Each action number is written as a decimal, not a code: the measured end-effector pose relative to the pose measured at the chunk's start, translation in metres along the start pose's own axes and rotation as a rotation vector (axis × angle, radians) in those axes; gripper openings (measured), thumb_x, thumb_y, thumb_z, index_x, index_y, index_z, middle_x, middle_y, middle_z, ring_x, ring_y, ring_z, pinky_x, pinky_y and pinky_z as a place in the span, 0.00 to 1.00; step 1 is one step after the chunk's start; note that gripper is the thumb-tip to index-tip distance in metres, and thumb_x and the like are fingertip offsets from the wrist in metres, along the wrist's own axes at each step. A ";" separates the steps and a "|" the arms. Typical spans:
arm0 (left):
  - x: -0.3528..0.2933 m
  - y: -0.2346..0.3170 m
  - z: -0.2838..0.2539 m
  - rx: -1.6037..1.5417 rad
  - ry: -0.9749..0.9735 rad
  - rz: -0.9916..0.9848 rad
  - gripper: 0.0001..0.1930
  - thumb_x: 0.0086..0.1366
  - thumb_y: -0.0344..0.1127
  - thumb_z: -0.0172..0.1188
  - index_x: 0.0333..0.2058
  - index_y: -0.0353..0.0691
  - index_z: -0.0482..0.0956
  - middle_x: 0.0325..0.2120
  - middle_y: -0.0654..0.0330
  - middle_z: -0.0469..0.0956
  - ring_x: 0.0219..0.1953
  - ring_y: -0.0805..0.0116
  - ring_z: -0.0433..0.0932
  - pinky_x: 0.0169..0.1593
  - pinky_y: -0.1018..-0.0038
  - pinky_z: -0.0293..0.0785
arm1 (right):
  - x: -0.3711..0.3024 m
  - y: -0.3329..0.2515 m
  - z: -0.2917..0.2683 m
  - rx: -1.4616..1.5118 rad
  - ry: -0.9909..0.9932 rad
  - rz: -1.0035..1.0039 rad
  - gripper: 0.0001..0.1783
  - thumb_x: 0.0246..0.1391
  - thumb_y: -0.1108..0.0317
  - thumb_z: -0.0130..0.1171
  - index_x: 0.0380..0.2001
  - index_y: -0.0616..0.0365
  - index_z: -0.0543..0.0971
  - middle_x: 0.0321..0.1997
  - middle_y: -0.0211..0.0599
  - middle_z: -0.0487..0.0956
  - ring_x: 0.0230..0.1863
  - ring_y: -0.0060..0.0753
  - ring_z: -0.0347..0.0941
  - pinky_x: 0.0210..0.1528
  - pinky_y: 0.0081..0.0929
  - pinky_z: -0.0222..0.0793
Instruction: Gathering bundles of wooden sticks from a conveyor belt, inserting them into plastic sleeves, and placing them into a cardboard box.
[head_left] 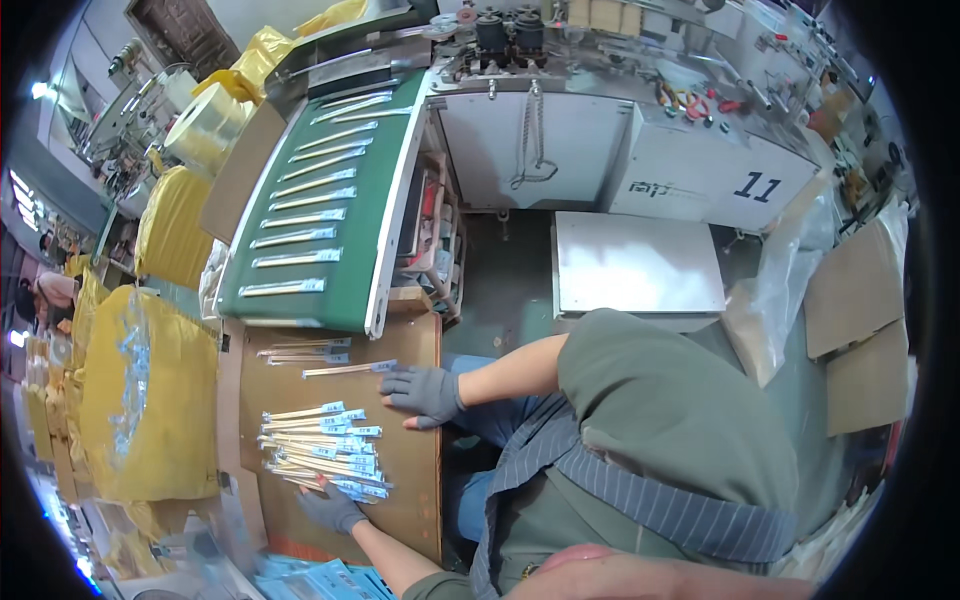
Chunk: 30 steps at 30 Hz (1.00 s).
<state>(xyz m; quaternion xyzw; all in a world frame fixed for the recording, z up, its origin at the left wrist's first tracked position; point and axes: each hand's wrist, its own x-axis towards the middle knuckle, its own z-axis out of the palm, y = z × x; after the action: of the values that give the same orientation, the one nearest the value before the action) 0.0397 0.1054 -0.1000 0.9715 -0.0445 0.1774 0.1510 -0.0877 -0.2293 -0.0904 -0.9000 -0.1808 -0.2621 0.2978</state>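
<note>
A pile of slim sticks in clear wrappers with blue-printed ends [325, 450], looking like wrapped chopsticks, lies on the brown board [410, 490]. My left hand [332, 507], in a grey fingertip-less glove, rests along the pile's lower edge, fingers stretched out. Above the pile, my right hand [425, 395], gloved alike, lies open with fingers apart. Its fingertips are beside the blue end of a single wrapped pair [350, 369]. A few more wrapped sticks [305, 350] lie left of that pair.
A green conveyor belt [340, 225] carries a row of wrapped sticks down toward the board. Yellow plastic-covered bundles [150, 390] stand at left. Blue packaging [320, 580] lies below the board. A white box-like stand [640, 262] and a cardboard box [858, 290] are at right.
</note>
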 end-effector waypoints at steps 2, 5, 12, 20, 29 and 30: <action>0.002 0.001 0.001 -0.007 -0.004 -0.001 0.33 0.63 0.57 0.48 0.53 0.30 0.69 0.55 0.39 0.65 0.58 0.46 0.64 0.61 0.60 0.59 | -0.001 0.000 0.001 -0.018 -0.006 0.003 0.29 0.45 0.51 0.55 0.46 0.62 0.71 0.54 0.51 0.68 0.59 0.54 0.62 0.59 0.44 0.60; 0.000 0.010 -0.006 -0.014 -0.001 0.000 0.34 0.63 0.58 0.48 0.53 0.30 0.69 0.55 0.39 0.66 0.58 0.46 0.64 0.61 0.60 0.59 | -0.002 0.001 0.000 -0.032 0.003 0.002 0.29 0.45 0.51 0.54 0.46 0.62 0.71 0.54 0.51 0.68 0.59 0.54 0.62 0.60 0.43 0.59; -0.003 0.011 -0.007 0.014 0.002 -0.045 0.35 0.63 0.60 0.48 0.53 0.30 0.70 0.56 0.41 0.66 0.58 0.48 0.64 0.61 0.61 0.59 | 0.000 0.001 0.001 -0.029 0.004 -0.014 0.29 0.46 0.51 0.54 0.46 0.62 0.71 0.54 0.51 0.68 0.59 0.53 0.62 0.60 0.43 0.59; -0.004 0.018 -0.012 0.008 0.001 -0.077 0.34 0.63 0.60 0.48 0.53 0.33 0.70 0.56 0.44 0.66 0.58 0.49 0.64 0.61 0.61 0.59 | 0.001 -0.001 -0.002 -0.049 -0.041 -0.008 0.29 0.49 0.51 0.54 0.47 0.61 0.69 0.54 0.51 0.67 0.58 0.53 0.62 0.58 0.43 0.61; -0.005 0.022 -0.018 -0.034 0.029 -0.016 0.34 0.63 0.58 0.50 0.51 0.28 0.71 0.53 0.40 0.68 0.55 0.46 0.66 0.59 0.62 0.60 | 0.002 -0.006 -0.004 -0.076 -0.016 0.004 0.28 0.48 0.50 0.53 0.44 0.62 0.71 0.53 0.50 0.68 0.58 0.51 0.63 0.57 0.43 0.61; -0.005 0.022 -0.018 -0.034 0.030 -0.019 0.34 0.63 0.58 0.50 0.51 0.28 0.71 0.53 0.40 0.68 0.55 0.46 0.66 0.59 0.62 0.60 | 0.003 -0.005 -0.003 -0.076 -0.018 0.002 0.28 0.48 0.50 0.53 0.44 0.62 0.71 0.53 0.50 0.68 0.58 0.51 0.63 0.57 0.43 0.61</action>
<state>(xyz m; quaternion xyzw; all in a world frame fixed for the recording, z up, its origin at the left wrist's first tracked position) 0.0260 0.0899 -0.0789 0.9663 -0.0361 0.1896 0.1700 -0.0893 -0.2269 -0.0841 -0.9132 -0.1726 -0.2603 0.2619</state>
